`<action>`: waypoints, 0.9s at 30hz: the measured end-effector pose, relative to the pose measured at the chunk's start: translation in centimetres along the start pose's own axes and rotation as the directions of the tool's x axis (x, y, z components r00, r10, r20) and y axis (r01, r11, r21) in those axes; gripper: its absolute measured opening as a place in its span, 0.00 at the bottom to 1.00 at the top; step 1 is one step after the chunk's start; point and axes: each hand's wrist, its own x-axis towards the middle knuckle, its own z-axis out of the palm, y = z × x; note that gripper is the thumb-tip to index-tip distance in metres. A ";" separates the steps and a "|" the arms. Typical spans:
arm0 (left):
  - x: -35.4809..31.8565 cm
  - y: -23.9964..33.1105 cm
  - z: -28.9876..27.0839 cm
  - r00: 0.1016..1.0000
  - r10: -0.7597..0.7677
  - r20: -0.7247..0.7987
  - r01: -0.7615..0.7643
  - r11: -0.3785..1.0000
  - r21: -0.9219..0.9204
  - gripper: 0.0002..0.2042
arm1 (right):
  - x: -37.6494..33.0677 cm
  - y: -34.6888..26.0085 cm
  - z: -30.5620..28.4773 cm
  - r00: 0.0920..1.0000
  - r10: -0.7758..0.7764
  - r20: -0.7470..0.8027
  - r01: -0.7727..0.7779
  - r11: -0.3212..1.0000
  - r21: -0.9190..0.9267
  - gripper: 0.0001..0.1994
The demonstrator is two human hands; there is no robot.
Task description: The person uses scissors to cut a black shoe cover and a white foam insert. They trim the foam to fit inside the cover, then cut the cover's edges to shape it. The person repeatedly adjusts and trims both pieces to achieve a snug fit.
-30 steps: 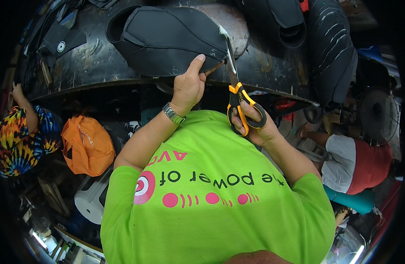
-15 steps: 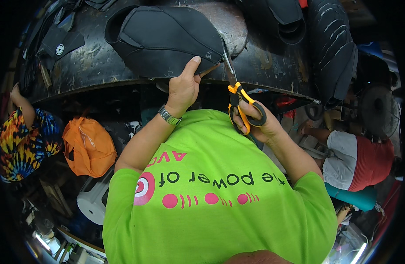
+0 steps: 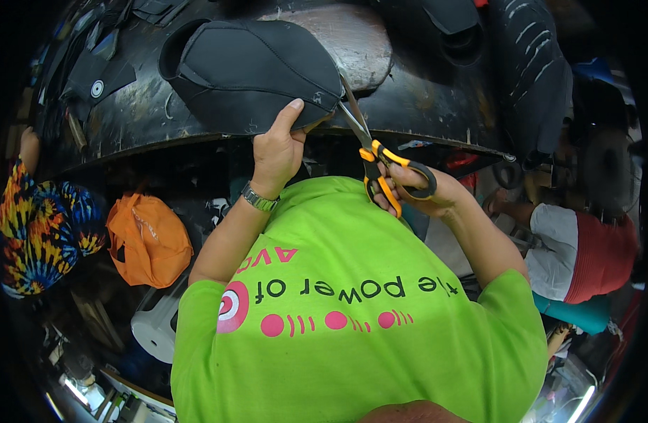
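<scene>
A black stitched neoprene piece (image 3: 246,74) lies on a dark, scuffed worktable (image 3: 415,84) in front of me. My left hand (image 3: 276,151) pinches its near edge, thumb on top, a metal watch on the wrist. My right hand (image 3: 422,194) holds scissors with orange and black handles (image 3: 377,158). Their blades point up and left, meeting the right corner of the neoprene piece. My bright green shirt fills the lower middle of the view.
More black neoprene parts (image 3: 528,70) lie at the table's right and far left (image 3: 91,70). A person in a tie-dye shirt (image 3: 35,225) is at left, an orange bag (image 3: 147,240) beside them. Another person in white and red (image 3: 584,247) sits at right.
The scissors and my right hand have edged up and left toward the piece's corner. My left hand keeps its hold on the near edge.
</scene>
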 end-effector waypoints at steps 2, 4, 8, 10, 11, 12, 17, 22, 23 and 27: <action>-0.1 0.0 0.1 0.998 0.055 -0.013 -0.054 0.995 0.079 0.13 | 0.5 -0.3 0.0 0.997 -0.064 0.042 0.062 0.997 0.049 0.26; -0.3 0.1 0.2 0.997 0.080 -0.017 -0.077 0.989 0.126 0.13 | 1.4 -0.7 0.1 0.993 -0.081 0.084 0.078 0.996 0.040 0.25; -0.5 0.7 -0.1 0.998 0.052 0.041 -0.056 0.993 0.102 0.12 | 3.2 -0.8 0.5 0.975 -0.158 0.156 0.136 0.980 0.145 0.24; -0.7 0.9 -0.6 0.997 0.037 0.064 -0.042 0.996 0.080 0.12 | 3.9 -0.5 0.6 0.966 -0.169 0.196 0.134 0.974 0.181 0.24; -0.8 1.1 -0.9 0.998 0.034 0.060 -0.039 0.996 0.078 0.12 | 4.1 -0.2 0.6 0.964 -0.162 0.211 0.124 0.976 0.181 0.26; -0.9 1.2 -1.2 0.996 0.036 0.082 -0.041 0.997 0.063 0.12 | 4.2 0.0 0.7 0.962 -0.155 0.226 0.115 0.977 0.181 0.27; -1.4 0.7 -2.0 0.993 0.098 0.061 -0.107 0.981 0.164 0.10 | 3.4 0.5 1.3 0.976 -0.097 0.193 0.062 0.982 0.177 0.29; -1.4 0.5 -1.9 0.987 0.057 0.150 -0.069 0.995 0.072 0.08 | 1.7 -0.2 2.5 0.999 -0.046 0.029 0.040 0.985 0.170 0.25; -1.4 0.5 -1.9 0.988 0.044 0.146 -0.055 0.995 0.078 0.08 | 1.6 -0.4 2.7 0.998 -0.054 0.019 0.051 0.987 0.154 0.25; -1.7 0.6 -1.9 0.991 -0.009 0.134 0.002 0.999 0.053 0.07 | 1.7 -0.5 2.4 0.998 -0.060 -0.001 0.060 0.998 -0.011 0.26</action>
